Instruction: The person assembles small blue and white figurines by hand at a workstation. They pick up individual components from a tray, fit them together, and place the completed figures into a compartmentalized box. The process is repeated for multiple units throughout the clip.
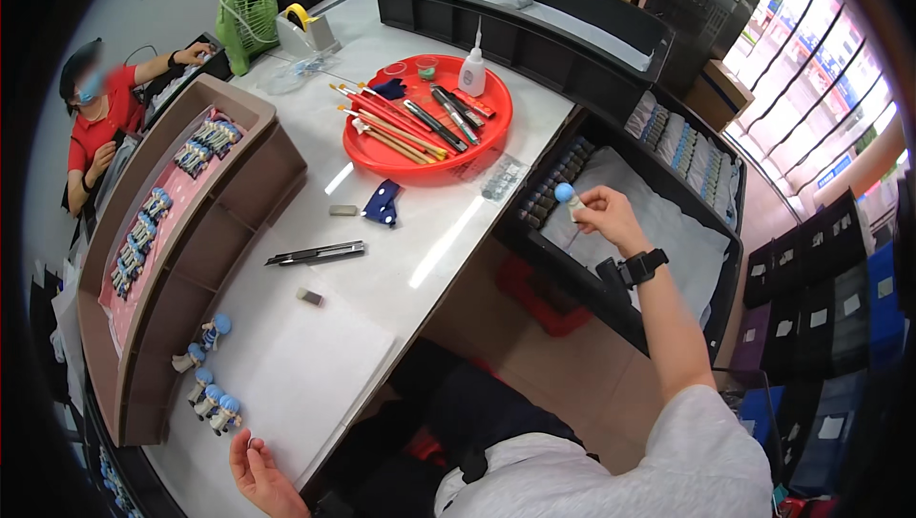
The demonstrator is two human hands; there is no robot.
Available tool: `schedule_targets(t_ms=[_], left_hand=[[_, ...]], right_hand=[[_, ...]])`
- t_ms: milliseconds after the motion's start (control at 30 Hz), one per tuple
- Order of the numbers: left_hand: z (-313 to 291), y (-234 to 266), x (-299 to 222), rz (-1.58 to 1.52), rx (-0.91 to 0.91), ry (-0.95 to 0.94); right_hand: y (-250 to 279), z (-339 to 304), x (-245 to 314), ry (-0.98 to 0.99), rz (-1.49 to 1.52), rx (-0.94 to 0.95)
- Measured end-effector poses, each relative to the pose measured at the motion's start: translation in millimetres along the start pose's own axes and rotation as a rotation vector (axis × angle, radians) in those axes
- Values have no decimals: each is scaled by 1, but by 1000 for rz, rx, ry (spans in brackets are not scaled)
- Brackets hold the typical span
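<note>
My right hand [611, 219] pinches a small figurine [566, 195] with a round blue head and a pale body. It holds the figurine over a black tray [634, 322] lined with pale sheeting, where rows of similar figurines [556, 179] stand along the left side. Low on the table, my left hand [264, 482] has its fingers curled together; whether a tiny thing is between the fingertips I cannot make out. Just beyond it, several blue-topped figurines [205, 394] stand beside a white sheet [305, 365].
A brown bin [157, 318] with figurines on pink lining borders the left. A red tray [410, 167] carries brushes, pens and a bottle. A utility knife [315, 254], an eraser [310, 297] and a dotted cloth [382, 203] lie mid-table. A co-worker [100, 127] sits at far left.
</note>
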State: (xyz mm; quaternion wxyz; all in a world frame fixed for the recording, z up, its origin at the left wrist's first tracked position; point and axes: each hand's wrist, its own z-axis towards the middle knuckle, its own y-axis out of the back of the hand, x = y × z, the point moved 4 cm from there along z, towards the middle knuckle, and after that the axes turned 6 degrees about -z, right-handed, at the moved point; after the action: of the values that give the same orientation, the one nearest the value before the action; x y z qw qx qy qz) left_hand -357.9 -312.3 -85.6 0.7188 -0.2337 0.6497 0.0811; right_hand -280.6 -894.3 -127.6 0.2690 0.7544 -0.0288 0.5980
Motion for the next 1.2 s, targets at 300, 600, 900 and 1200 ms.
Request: schedule_targets(t_ms=[300,600,900,1200], left_hand=[[-2,-7,-7,82,-17,0],[-3,-12,-4,85,-23,-7],[2,1,4,81,-73,10],[-1,-4,-3,-75,80,-27]], right_hand=[[22,36,-132,-321,-541,319],[16,42,-149,-408,-542,338],[14,52,-145,-232,-920,362],[-81,2,95,450,-250,207]])
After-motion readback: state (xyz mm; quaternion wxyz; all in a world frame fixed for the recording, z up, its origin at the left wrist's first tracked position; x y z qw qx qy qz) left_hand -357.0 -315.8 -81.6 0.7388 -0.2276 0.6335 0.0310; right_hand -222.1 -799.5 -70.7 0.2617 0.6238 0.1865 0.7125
